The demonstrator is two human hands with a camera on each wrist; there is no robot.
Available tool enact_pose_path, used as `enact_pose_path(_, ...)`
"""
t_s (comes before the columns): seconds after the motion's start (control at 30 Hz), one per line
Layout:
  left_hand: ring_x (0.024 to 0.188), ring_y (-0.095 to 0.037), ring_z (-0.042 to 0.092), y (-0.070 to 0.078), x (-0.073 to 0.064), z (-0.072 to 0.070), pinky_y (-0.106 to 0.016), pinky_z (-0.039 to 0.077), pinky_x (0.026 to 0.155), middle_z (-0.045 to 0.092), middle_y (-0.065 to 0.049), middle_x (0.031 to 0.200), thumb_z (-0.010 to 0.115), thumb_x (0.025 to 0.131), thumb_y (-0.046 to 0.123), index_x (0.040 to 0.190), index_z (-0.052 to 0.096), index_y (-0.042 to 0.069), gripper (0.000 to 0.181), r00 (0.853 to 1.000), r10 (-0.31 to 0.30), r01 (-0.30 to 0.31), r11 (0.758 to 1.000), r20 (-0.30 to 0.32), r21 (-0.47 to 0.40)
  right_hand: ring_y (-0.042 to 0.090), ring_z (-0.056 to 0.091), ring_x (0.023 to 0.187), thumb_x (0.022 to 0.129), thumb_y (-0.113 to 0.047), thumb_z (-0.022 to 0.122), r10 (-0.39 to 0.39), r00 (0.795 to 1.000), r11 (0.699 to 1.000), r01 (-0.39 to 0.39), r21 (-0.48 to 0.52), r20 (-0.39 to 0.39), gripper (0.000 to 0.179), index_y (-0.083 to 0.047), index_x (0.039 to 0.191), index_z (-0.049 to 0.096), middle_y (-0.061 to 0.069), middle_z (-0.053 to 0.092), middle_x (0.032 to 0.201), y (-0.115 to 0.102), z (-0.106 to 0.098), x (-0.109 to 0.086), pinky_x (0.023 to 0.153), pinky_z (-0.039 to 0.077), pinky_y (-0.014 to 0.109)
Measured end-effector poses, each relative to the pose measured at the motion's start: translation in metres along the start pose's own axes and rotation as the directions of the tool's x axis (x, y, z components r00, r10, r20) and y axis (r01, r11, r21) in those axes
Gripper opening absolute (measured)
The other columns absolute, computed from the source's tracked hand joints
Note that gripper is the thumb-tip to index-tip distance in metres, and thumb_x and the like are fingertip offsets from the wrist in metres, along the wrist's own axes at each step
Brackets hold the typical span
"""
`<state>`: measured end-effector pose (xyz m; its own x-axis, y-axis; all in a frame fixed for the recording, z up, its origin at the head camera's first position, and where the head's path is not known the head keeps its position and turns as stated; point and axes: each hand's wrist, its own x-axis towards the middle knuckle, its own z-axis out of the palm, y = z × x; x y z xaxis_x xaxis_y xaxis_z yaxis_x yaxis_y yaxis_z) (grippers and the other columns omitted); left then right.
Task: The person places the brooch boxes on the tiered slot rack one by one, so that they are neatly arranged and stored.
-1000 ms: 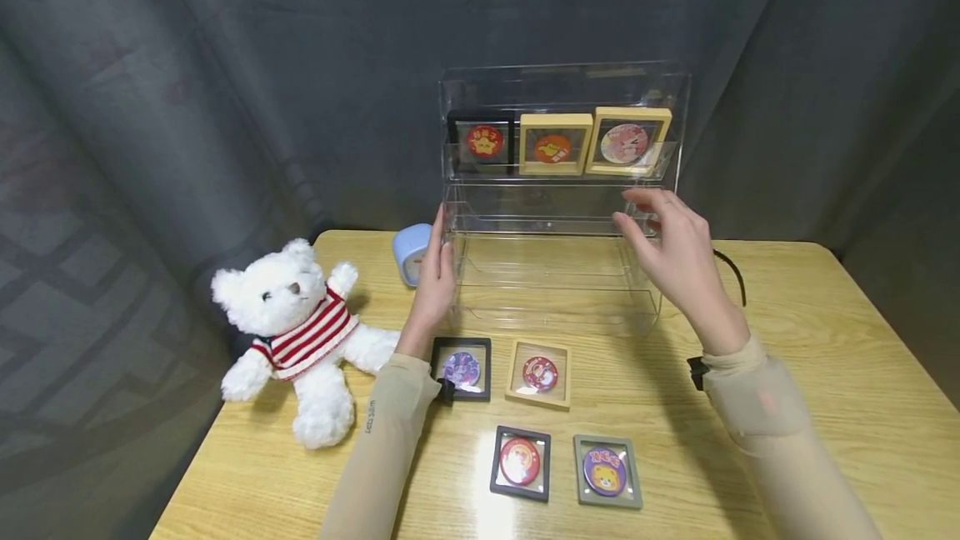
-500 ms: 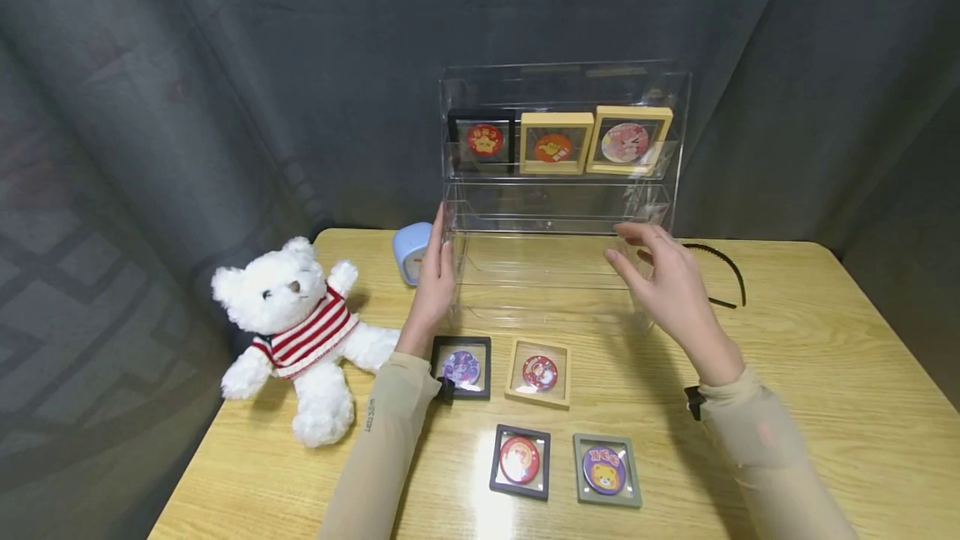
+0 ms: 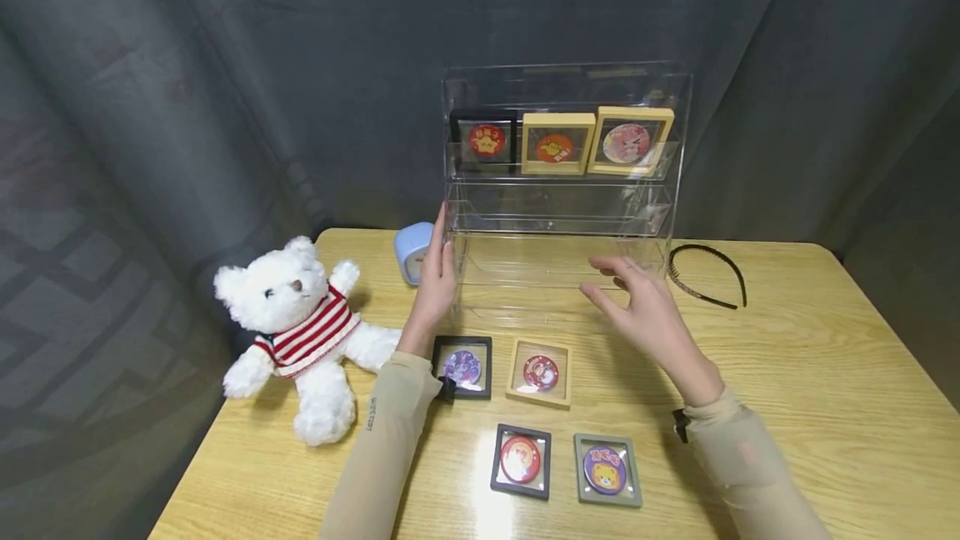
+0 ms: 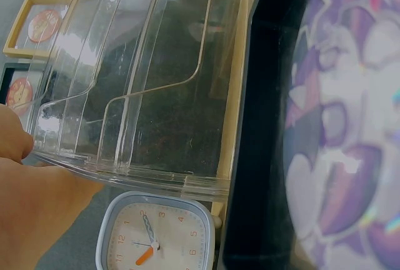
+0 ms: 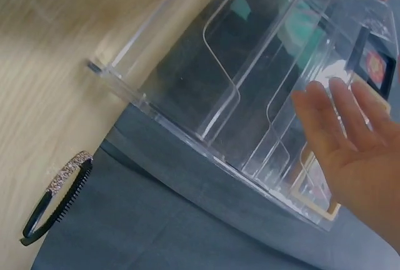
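A clear acrylic tiered rack [image 3: 570,202] stands on the table. My left hand [image 3: 437,286] rests against its left side with fingers straight; the left wrist view shows it at the rack's edge. My right hand [image 3: 645,307] hovers before the lower tiers, fingers slightly bent and thumb apart, holding nothing. On the top tier stand a black frame [image 3: 486,165], a yellow frame [image 3: 558,167] and another yellow frame [image 3: 633,112], each with a round badge. Flat in front lie a black frame [image 3: 487,369], a tan frame [image 3: 565,373], a dark grey frame [image 3: 497,458] and a grey-green frame [image 3: 633,473].
A white teddy bear [image 3: 288,336] in a striped sweater sits at the left. A blue clock [image 4: 156,245] stands behind my left hand, left of the rack. To the rack's right lies a black toothed headband [image 3: 705,247]. Dark curtain [image 3: 337,65] hangs behind.
My right hand has moved down and left, from the middle tier to the lower part of the rack. The headband has come into full view. My left hand has stayed put.
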<state>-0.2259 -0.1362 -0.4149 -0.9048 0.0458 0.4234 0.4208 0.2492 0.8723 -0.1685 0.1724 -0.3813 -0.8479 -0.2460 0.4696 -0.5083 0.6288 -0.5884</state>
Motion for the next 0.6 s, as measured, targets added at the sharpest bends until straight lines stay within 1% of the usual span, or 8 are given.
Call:
enact_pose_path(0.13,0.161,-0.029,0.017,-0.001,0.000,0.001,-0.044,0.021,0.130,0.015,-0.011,0.178,0.029,0.118,0.005,0.173,0.014,0.009,0.058,1.000,0.000,0.000,1.000,-0.004,-0.003,0.046,0.068,0.114,0.097,-0.013,0.080,0.001,1.000,1.000,-0.001,0.018,0.025,0.041,0.006,0.132,0.069,0.026,0.071,0.126,0.000,0.005,-0.004,0.096,0.057,0.062)
enact_pose_path(0.27,0.162,-0.029,0.017,-0.001,0.002,0.001,-0.041,0.019,0.131,0.014,-0.012,0.178,0.028,0.117,0.005,0.173,0.013,0.008,0.058,1.000,0.010,-0.010,1.000,-0.009,0.001,0.044,0.069,0.112,0.096,-0.013,0.082,-0.011,0.999,1.000,0.011,0.001,0.046,0.042,0.006,0.131,0.069,0.025,0.072,0.125,0.002,0.011,-0.007,0.093,0.059,0.060)
enact_pose_path(0.43,0.162,-0.028,0.017,-0.001,0.002,0.001,-0.040,0.019,0.131,0.015,-0.012,0.178,0.028,0.117,0.005,0.173,0.013,0.007,0.058,1.000,0.015,-0.015,1.000,-0.008,0.012,0.045,0.071,0.108,0.096,-0.018,0.083,-0.013,0.997,0.999,0.015,-0.031,0.072,0.043,0.005,0.130,0.071,0.024,0.073,0.123,0.004,0.018,-0.009,0.090,0.060,0.059)
enact_pose_path(0.6,0.162,-0.027,0.017,-0.002,0.003,0.001,-0.040,0.020,0.131,0.015,-0.011,0.178,0.028,0.117,0.005,0.173,0.012,0.008,0.058,1.000,0.012,-0.012,1.000,-0.011,0.018,0.045,0.072,0.106,0.096,-0.023,0.083,-0.005,0.992,0.999,0.009,-0.036,0.125,0.045,0.004,0.131,0.071,0.022,0.073,0.126,0.005,0.023,-0.012,0.090,0.061,0.059)
